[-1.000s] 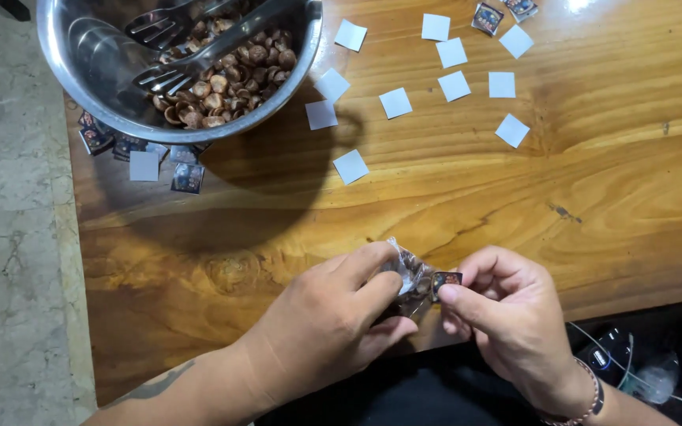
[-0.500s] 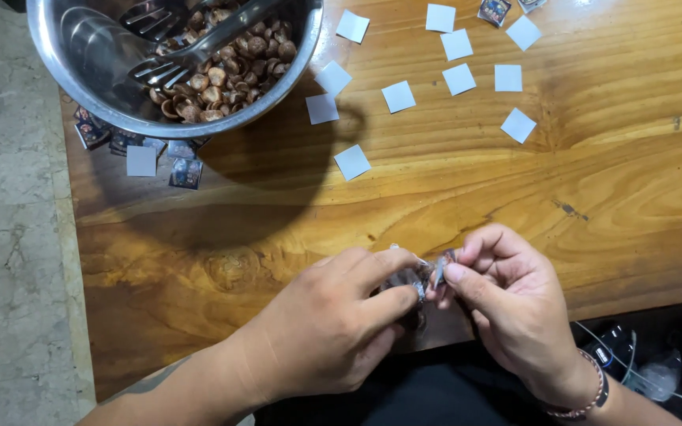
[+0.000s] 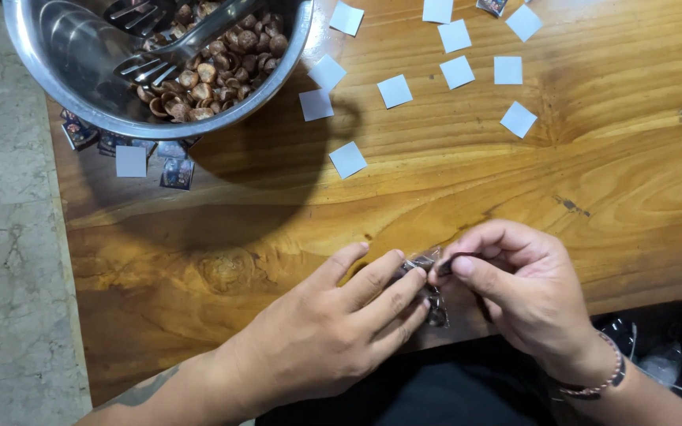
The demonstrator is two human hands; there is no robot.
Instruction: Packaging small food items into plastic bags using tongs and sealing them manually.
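1. The left hand point(image 3: 333, 331) lies low over the near edge of the tabletop point(image 3: 451, 189), its fingers stretched forward and pinching one side of a small clear plastic pouch point(image 3: 428, 288); that grip is closed on the pouch.
2. The right hand point(image 3: 526, 292) meets it from the other side, thumb and forefinger clenched on a small dark printed card point(image 3: 445, 266) at the mouth of the pouch.
3. The step in hand looks like slipping the card into the pouch; I judge it about midway, since part of the card shows outside the film.
4. The next move calls for a steady left grip that keeps the mouth open while the right pushes straight in, without creasing the card.
5. The pouch sits just at the tabletop edge, right below both grips; anything dropped toward the body could fall off.
6. Ahead of the grips lies bare wood. Farther ahead are scattered white paper squares point(image 3: 348, 159), and far ahead to the left a steel bowl point(image 3: 57, 71) of brown round pieces with tongs point(image 3: 183, 43), well apart.
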